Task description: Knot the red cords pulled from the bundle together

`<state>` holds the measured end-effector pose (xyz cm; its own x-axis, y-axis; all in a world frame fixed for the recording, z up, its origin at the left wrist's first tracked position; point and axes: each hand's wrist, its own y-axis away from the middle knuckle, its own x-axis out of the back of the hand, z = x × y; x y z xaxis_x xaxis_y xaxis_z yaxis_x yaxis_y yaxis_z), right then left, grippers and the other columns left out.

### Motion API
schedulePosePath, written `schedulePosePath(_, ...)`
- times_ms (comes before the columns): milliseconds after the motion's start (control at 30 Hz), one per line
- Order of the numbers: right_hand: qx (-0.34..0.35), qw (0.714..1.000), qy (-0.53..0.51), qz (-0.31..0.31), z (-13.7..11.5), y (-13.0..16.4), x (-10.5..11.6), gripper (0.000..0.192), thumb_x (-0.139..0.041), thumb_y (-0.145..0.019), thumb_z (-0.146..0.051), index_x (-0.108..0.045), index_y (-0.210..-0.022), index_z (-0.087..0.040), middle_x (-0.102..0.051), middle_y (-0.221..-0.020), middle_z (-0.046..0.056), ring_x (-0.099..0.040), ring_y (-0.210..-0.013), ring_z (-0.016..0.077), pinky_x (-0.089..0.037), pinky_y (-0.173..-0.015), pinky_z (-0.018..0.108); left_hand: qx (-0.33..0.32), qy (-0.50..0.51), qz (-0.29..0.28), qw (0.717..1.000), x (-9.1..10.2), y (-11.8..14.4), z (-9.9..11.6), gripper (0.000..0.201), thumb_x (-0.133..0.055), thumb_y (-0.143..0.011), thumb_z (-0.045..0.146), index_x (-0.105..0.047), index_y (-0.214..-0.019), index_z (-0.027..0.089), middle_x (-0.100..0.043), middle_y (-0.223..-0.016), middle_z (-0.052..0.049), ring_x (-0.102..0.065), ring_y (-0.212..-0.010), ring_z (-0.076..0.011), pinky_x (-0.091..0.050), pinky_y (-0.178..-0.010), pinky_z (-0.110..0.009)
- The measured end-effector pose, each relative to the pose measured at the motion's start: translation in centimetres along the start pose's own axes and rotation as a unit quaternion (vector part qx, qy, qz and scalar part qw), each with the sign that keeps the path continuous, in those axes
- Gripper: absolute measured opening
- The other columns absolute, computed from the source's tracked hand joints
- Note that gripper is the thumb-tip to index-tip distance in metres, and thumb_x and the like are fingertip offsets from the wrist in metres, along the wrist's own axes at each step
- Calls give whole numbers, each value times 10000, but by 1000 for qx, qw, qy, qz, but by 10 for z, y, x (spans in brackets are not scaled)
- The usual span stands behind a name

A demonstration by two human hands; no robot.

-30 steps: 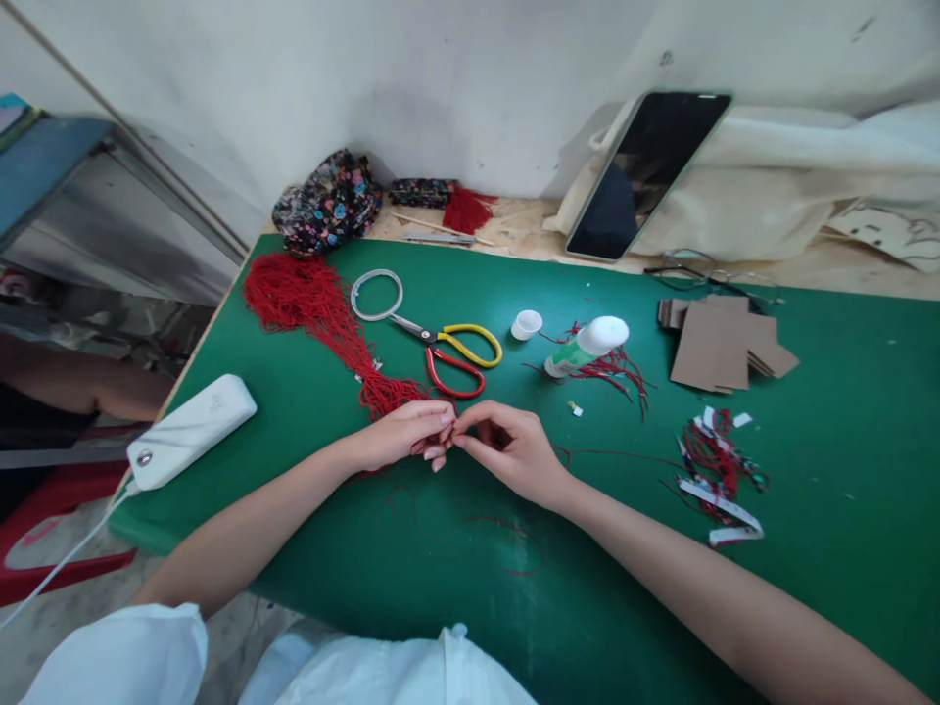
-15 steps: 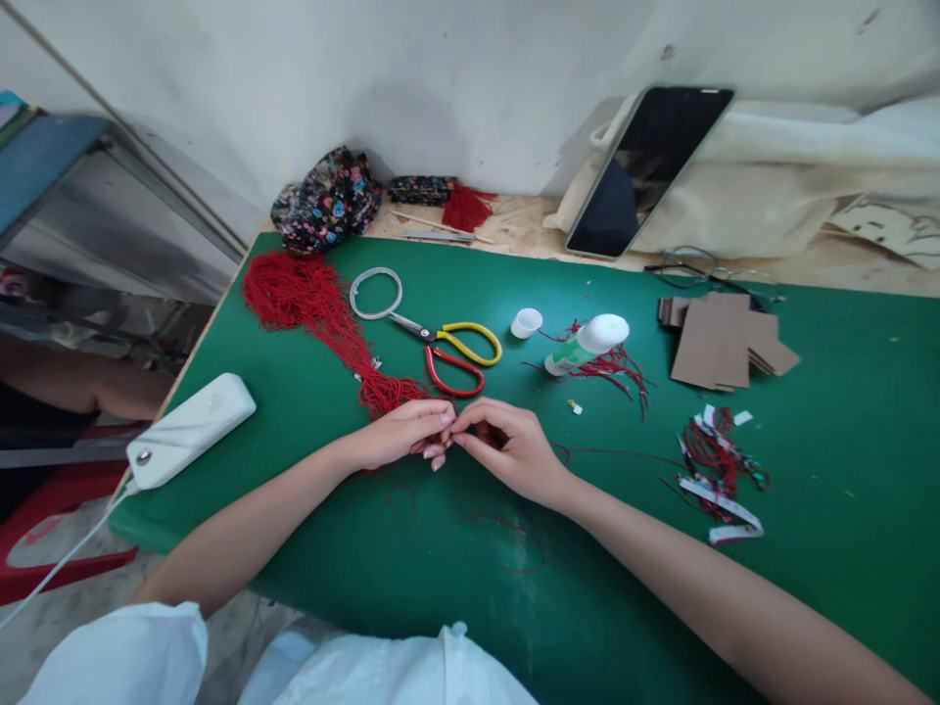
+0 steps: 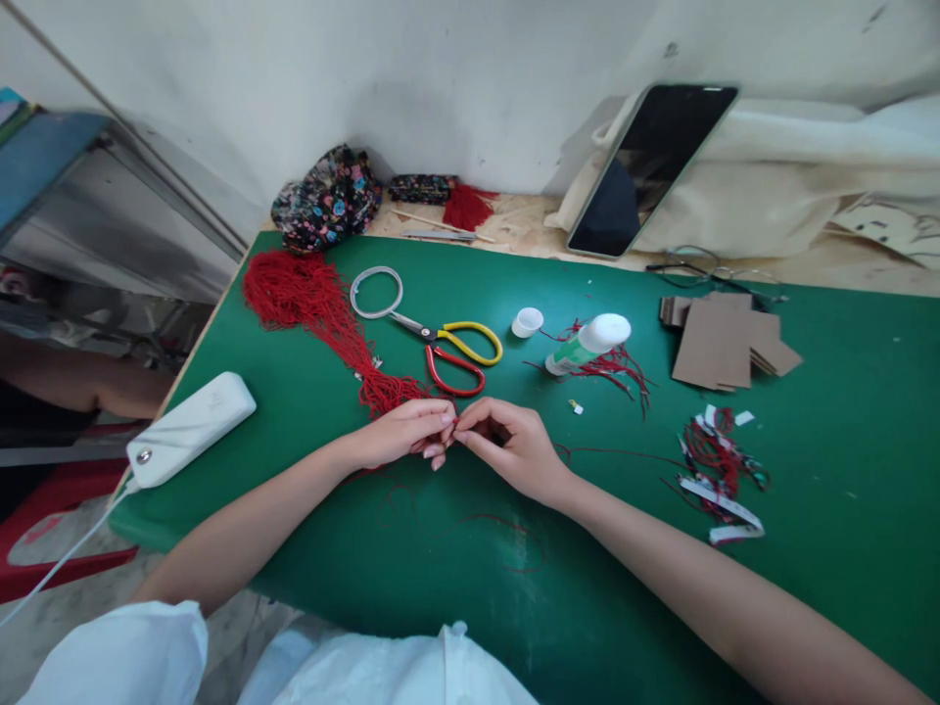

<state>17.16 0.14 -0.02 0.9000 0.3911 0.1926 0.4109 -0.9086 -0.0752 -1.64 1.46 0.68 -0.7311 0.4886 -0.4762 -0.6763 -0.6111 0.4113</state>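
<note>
My left hand (image 3: 411, 433) and my right hand (image 3: 514, 448) meet at the middle of the green table, fingertips touching or nearly so. Both are closed in a pinch on a thin red cord (image 3: 456, 422), of which only a small bit shows between the fingers. A loose strand (image 3: 624, 452) of cord runs out to the right from beside my right hand. Just beyond my left hand ends a long bundle of red cords (image 3: 312, 304). Scissors (image 3: 459, 357) with one yellow and one red handle lie open right above my hands.
Near the scissors are a white ring (image 3: 377, 293), a small white cup (image 3: 527, 322) and a white-capped bottle (image 3: 587, 346). Cardboard pieces (image 3: 712, 343) and cord scraps (image 3: 720, 455) lie right. A white power bank (image 3: 191, 431) sits left; a phone (image 3: 650, 171) leans at the back.
My right fingertips have shifted very slightly, and a bit of red cord now shows between them. My left hand and the things on the table stay as they were.
</note>
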Motion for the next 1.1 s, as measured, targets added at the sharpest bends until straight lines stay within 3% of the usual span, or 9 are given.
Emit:
schedulePosePath(400, -30, 996, -77, 30, 4, 2, -4, 194, -706, -799, -335, -628, -717, -178, -708, -756, 38, -630, -628, 117, -497, -572, 235, -4, -2, -2, 1000, 0, 0, 1, 337, -589, -861, 414, -474, -717, 132, -450, -658, 41, -402, -507, -37, -464, -552, -244)
schedulePosePath(633, 15, 999, -27, 34, 2, 3, -5, 199, -667, -837, -337, -655, -714, -181, -710, -738, 54, -649, -665, 143, -517, -625, 271, -19, -54, -8, 998, -2, 2, 2, 361, -531, -888, 473, -451, -741, 153, -377, -558, 80, -306, -447, -25, -415, -485, -200)
schedulePosePath(867, 80, 995, 39, 47, 3, 4, -4, 161, -694, -822, -311, -668, -726, -184, -688, -709, 45, -608, -645, 134, -469, -577, 266, -25, -125, 13, 992, -6, 5, 4, 384, -495, -895, 508, -443, -745, 158, -390, -597, 66, -350, -449, -30, -354, -424, -176)
schedulePosePath(1100, 78, 994, 43, 62, 4, 4, -4, 187, -692, -822, -350, -669, -729, -189, -682, -703, 45, -596, -639, 135, -463, -576, 273, -15, -126, 17, 992, -7, 6, 5, 386, -510, -881, 520, -455, -756, 160, -370, -594, 71, -325, -439, -27, -324, -406, -172)
